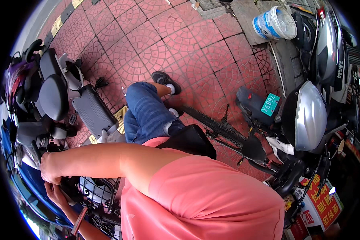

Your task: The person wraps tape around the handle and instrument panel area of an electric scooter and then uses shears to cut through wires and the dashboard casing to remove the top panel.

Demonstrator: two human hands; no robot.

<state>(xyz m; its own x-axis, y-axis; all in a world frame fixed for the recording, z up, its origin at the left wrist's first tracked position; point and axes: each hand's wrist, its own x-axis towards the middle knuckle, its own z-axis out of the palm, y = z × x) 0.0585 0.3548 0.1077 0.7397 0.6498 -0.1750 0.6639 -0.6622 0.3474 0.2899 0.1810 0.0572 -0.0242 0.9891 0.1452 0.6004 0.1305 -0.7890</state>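
the person's right hand (50, 168) is just above the left hand (56, 194), both left of the black wire basket (108, 185) near them; whether fingers are spread or pinching anything cannot be told; handling appears under way, nothing visibly finished, what is left unclear

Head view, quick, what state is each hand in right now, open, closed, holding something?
Left hand: fingers partly bent; whether it holds anything can't be told.
Right hand: fingers mostly hidden, so its grip can't be told.
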